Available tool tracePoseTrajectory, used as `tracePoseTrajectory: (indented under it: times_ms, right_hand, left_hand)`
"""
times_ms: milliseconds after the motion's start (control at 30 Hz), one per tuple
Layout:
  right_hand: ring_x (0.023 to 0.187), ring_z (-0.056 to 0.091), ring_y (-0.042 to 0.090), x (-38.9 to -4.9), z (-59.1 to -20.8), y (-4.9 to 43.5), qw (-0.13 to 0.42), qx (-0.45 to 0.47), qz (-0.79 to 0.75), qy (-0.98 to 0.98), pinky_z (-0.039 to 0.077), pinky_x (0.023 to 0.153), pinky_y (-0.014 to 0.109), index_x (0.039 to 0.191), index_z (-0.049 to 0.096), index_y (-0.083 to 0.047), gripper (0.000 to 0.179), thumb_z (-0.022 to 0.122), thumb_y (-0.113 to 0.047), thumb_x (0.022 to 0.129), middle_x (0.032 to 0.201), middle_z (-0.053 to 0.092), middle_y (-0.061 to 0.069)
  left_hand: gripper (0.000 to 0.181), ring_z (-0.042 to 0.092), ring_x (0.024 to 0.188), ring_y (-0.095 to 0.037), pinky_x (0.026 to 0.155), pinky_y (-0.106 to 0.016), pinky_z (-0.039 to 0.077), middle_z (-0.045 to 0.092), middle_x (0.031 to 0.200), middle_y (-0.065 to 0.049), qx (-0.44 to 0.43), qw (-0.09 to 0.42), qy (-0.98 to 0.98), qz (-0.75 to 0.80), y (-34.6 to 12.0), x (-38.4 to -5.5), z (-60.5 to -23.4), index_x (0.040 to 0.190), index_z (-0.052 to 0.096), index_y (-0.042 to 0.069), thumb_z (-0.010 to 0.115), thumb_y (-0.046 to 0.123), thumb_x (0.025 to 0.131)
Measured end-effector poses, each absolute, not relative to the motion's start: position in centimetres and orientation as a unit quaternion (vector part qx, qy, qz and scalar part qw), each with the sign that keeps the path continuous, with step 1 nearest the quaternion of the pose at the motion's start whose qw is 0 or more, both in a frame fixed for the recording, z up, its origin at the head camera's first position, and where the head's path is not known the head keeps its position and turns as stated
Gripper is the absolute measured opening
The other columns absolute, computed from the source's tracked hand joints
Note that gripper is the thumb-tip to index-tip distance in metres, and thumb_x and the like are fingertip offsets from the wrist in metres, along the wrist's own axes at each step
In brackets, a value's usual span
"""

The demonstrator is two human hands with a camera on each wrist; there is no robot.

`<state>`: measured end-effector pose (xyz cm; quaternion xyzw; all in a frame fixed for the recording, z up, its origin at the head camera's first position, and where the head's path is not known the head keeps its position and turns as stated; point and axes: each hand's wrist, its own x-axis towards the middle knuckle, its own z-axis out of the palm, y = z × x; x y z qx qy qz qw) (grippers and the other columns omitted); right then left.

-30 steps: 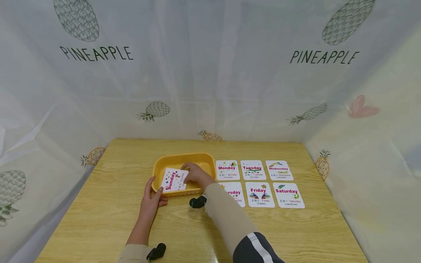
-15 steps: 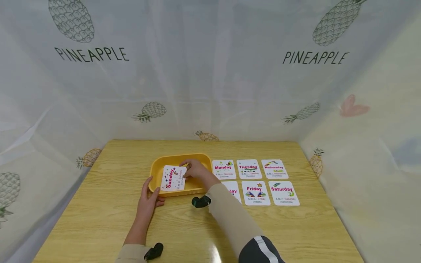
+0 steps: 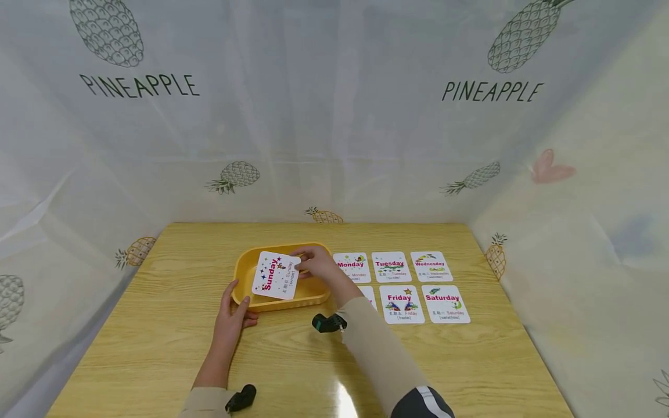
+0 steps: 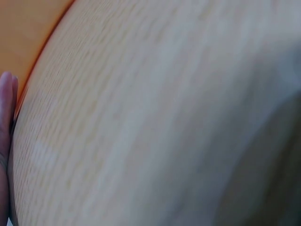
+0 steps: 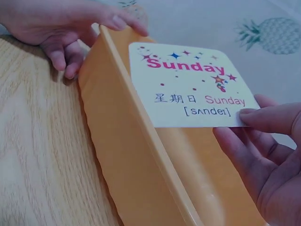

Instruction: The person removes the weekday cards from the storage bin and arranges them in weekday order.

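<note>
My right hand (image 3: pixel 317 264) pinches a white "Sunday" card (image 3: pixel 276 277) by one edge, thumb on its printed face and fingers beneath. The card is raised and tilted over the yellow plastic tray (image 3: pixel 298 303), its lettering running sideways in the head view. Red lettering, small stars and dots show on it in the right wrist view. My left hand (image 3: pixel 230 318) grips the tray's near left corner, its fingertips over the rim in the right wrist view. Only the edge of that hand and an orange-looking piece of tray (image 4: pixel 23 33) appear in the left wrist view.
Right of the tray lie two rows of day cards: Monday (image 3: pixel 352 268), Tuesday (image 3: pixel 391 267) and Wednesday (image 3: pixel 431 266) behind, Friday (image 3: pixel 401 305) and Saturday (image 3: pixel 446 304) in front. My right forearm partly covers another front-row card (image 3: pixel 369 294). A pineapple-print curtain (image 3: pixel 292 116) surrounds the wooden table (image 3: pixel 157 331).
My right hand has lifted the Sunday card from low in the tray to above it and tilted it. The left hand stays on the tray's corner. The head view has shifted slightly.
</note>
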<state>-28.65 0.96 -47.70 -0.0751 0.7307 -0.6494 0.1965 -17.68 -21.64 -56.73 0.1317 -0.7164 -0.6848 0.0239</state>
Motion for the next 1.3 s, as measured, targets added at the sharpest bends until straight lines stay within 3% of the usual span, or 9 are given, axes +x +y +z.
tracePoseTrajectory:
  times_ms: [333, 600, 767, 967, 1300]
  right_hand:
    - [0.078, 0.064, 0.024, -27.6, -47.6, 4.1, 0.132, -0.041, -0.691, 0.71, 0.059, 0.076, 0.042, 0.115, 0.068, -0.003, 0.028, 0.065, 0.007, 0.089, 0.092, 0.052, 0.011]
    - [0.078, 0.064, 0.021, -26.1, -48.2, 7.0, 0.091, -0.001, -0.722, 0.686, 0.057, 0.079, 0.046, 0.12, 0.062, 0.002, 0.033, 0.068, 0.006, 0.087, 0.091, 0.061, 0.01]
    - [0.081, 0.064, 0.022, -24.7, -48.8, 8.8, 0.082, 0.009, -0.733, 0.675, 0.055, 0.084, 0.05, 0.115, 0.063, 0.003, 0.026, 0.063, 0.008, 0.09, 0.101, 0.058, 0.014]
    - [0.083, 0.065, 0.024, -22.9, -49.2, 10.3, 0.098, 0.018, -0.733, 0.673, 0.056, 0.084, 0.043, 0.121, 0.065, 0.0, 0.033, 0.061, 0.008, 0.089, 0.119, 0.049, 0.019]
    - [0.079, 0.066, 0.022, -19.5, -51.6, 13.7, 0.072, 0.069, -0.738, 0.668, 0.059, 0.077, 0.036, 0.119, 0.066, 0.005, 0.034, 0.064, 0.013, 0.086, 0.105, 0.046, 0.017]
  left_hand:
    - [0.06, 0.068, 0.07, -0.022, 0.065, -0.034, 0.06, 0.053, 0.107, -0.021, 0.13, 0.025, -0.716, -0.685, -21.7, -18.0, -57.2, 0.154, 0.021, 0.033, 0.052, 0.029, 0.103]
    - [0.06, 0.068, 0.07, -0.022, 0.065, -0.033, 0.06, 0.057, 0.099, -0.023, 0.117, 0.03, -0.715, -0.689, -21.7, -18.2, -57.3, 0.154, 0.021, 0.032, 0.052, 0.032, 0.102]
    - [0.061, 0.068, 0.072, -0.019, 0.066, -0.032, 0.06, 0.052, 0.11, -0.021, 0.107, 0.029, -0.715, -0.691, -21.9, -18.1, -57.4, 0.154, 0.021, 0.032, 0.052, 0.034, 0.102]
    - [0.062, 0.067, 0.074, -0.017, 0.068, -0.031, 0.06, 0.045, 0.117, -0.021, 0.103, 0.025, -0.713, -0.693, -22.1, -17.9, -57.4, 0.155, 0.019, 0.034, 0.051, 0.035, 0.102]
    - [0.062, 0.068, 0.075, -0.022, 0.067, -0.032, 0.06, 0.051, 0.111, -0.022, 0.106, 0.023, -0.711, -0.695, -22.0, -18.0, -57.6, 0.154, 0.019, 0.034, 0.052, 0.036, 0.101]
